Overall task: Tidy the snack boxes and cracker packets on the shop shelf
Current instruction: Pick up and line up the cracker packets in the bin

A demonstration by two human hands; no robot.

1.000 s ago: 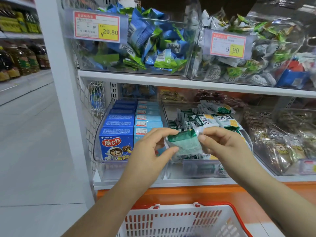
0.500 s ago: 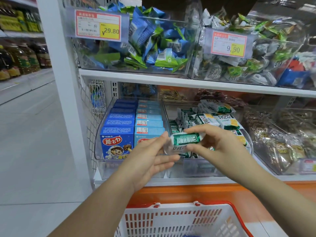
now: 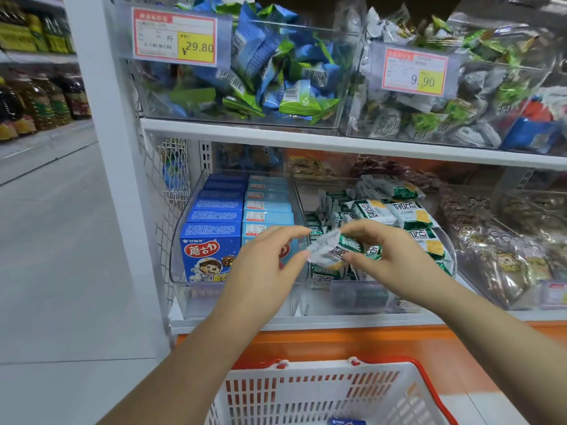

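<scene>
While the person stood at the shelf, we saw both hands holding one cracker packet (image 3: 333,251), white and green, tilted with its left end higher. The left hand (image 3: 264,271) pinched the packet's left end between thumb and forefinger, and its other fingers lay loosely extended below. The right hand (image 3: 399,265) pinched the packet's right side between thumb and forefinger, with the remaining fingers curled under. We could not tell how hard either pinch pressed.

The packet hung in front of the clear cracker bin (image 3: 322,299) on the lower shelf, just above its front wall and close to the divide with the neighbouring bin. Behind it lay the heap of matching cracker packets (image 3: 392,210), some flat and some on edge.

Just to the left, the clear box bin (image 3: 178,259) held two rows of snack boxes standing upright: dark blue boxes (image 3: 211,250) on the left, with a cartoon figure on the front one, and light blue boxes (image 3: 267,207) beside them. The left hand hid part of the front light blue box.

On the upper shelf (image 3: 306,142) we noted clear bins of blue and green wrapped sweets (image 3: 270,65), with a 29.80 price tag (image 3: 175,36) and a 9.90 price tag (image 3: 414,70). Below the arms sat a white basket (image 3: 306,391) with a red rim, and a small blue item (image 3: 346,421) lay in its bottom.
</scene>
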